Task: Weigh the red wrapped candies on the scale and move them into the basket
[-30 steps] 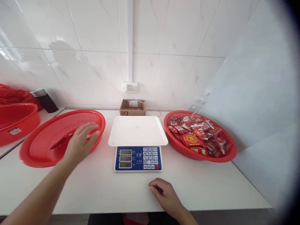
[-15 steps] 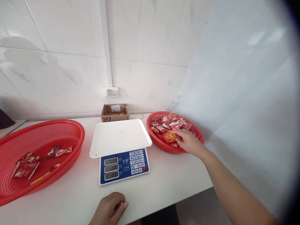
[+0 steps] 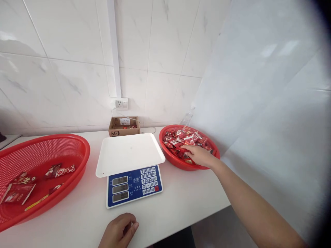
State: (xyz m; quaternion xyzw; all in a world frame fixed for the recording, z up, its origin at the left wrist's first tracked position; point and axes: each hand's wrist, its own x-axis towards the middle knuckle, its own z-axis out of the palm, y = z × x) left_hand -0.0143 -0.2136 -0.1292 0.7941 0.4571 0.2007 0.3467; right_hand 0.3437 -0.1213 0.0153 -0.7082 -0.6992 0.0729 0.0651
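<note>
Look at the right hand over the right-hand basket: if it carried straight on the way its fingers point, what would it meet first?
The right hand points left across the red basket, so probably the red snack packets heaped there.

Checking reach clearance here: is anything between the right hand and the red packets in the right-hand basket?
Nothing visible. The right hand already rests on the packets inside the right basket; the scale sits apart, to its left.
</note>
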